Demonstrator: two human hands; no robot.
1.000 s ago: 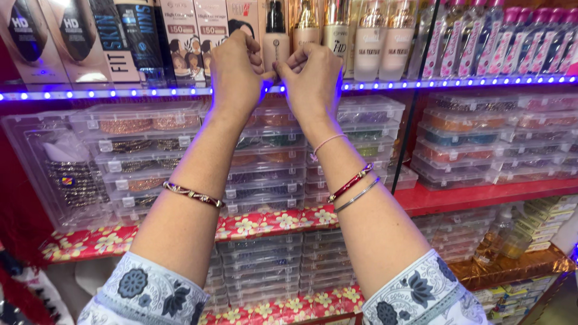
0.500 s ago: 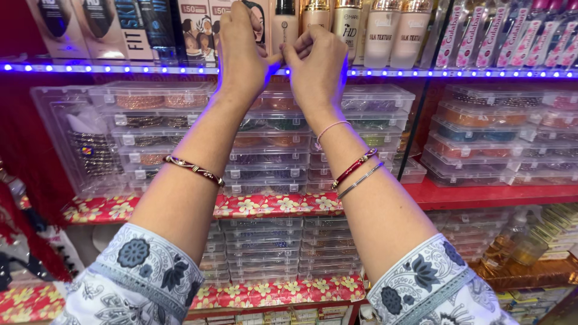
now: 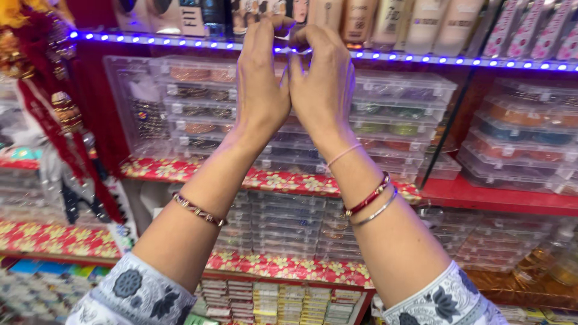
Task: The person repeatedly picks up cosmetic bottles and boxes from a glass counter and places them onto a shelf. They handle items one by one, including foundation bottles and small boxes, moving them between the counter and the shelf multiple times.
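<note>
Head view: holding the left hand (image 3: pixel 262 78) and right hand (image 3: pixel 322 81) up at the upper centre of the frame, heels of the palms pressing together, fingertips of both closing on a small item (image 3: pixel 288 41). Too little of it is showing to tell its kind. Judging from this, being handled in mid-air rather than set down: hanging just in front of the lit shelf (image 3: pixel 421 58), not resting on it, with tubes (image 3: pixel 415 24) standing right behind.

Wearing a bracelet (image 3: pixel 197 210) on the left wrist and bangles (image 3: pixel 367 198) on the right.

Working in tight room: stacked clear boxes (image 3: pixel 198 102) filling the middle of the frame behind the forearms, a black upright (image 3: pixel 451 120) slanting at right of centre, a red shelf (image 3: pixel 500 198) edge running at lower right, hanging trimmings (image 3: pixel 36 90) crowding the left edge. Finding open space only toward the camera, between the arms and the shelving.
</note>
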